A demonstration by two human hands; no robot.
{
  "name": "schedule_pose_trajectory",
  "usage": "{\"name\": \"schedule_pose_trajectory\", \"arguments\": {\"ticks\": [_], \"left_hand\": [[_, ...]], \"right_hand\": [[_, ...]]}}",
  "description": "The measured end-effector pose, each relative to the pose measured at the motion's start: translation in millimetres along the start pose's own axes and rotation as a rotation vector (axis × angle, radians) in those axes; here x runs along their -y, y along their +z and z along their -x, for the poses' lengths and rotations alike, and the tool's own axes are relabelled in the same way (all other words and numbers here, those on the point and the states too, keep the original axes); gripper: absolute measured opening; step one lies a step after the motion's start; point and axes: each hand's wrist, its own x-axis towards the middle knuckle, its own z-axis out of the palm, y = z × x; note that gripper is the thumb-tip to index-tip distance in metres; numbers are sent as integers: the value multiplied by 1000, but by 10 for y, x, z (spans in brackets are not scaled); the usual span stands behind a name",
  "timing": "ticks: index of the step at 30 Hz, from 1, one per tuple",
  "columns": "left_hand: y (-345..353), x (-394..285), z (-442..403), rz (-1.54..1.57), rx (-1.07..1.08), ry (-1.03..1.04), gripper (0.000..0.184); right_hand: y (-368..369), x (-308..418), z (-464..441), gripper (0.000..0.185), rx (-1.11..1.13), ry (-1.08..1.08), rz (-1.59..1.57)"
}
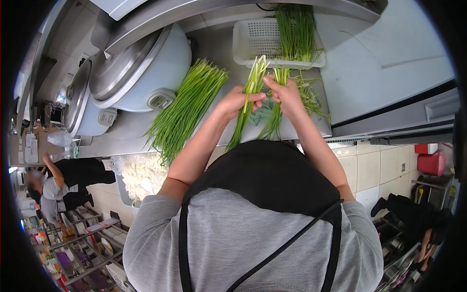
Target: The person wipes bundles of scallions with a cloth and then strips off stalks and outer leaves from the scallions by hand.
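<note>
Long green stalks with pale ends fill both hands above the steel counter (pixel 129 138). My left hand (pixel 240 101) is closed around one bunch (pixel 254 80), pale ends up. Close beside it, my right hand (pixel 285 95) is closed on a second bunch (pixel 274 119). A large pile of green stalks (pixel 187 107) lies to the left. Behind my hands, a white perforated basket (pixel 255 41) holds more stalks (pixel 296 31). Loose thin scraps (pixel 310 95) lie right of my right hand, and a greenish cloth-like item (pixel 260 116) shows between my forearms.
Two large lidded cookers (pixel 146 68) (pixel 87 104) stand at left. A tub of whitish pieces (pixel 141 177) sits below the counter edge. One person (pixel 53 187) is at far left, another (pixel 413 219) at lower right. A refrigerator-like unit (pixel 389 58) borders the right.
</note>
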Motion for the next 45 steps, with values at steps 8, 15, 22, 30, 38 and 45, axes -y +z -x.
{"name": "schedule_pose_trajectory", "arguments": {"ticks": [8,15,22,30,38,45], "left_hand": [[-42,-10,42,78,-37,5,34],[-19,73,67,-3,31,-14,39],[14,-16,134,68,-70,28,39],[-2,86,76,102,-112,68,31],[-49,22,157,27,-135,48,30],[-871,194,365,39,-399,-11,29]], "right_hand": [[59,43,-23,19,-242,-123,-271],[52,105,-10,17,-56,-89,139],[11,37,0,17,-70,-54,-79],[53,-73,42,11,-101,-96,105],[27,155,88,10,-39,-146,-64],[-164,288,20,12,-46,-161,-278]]}}
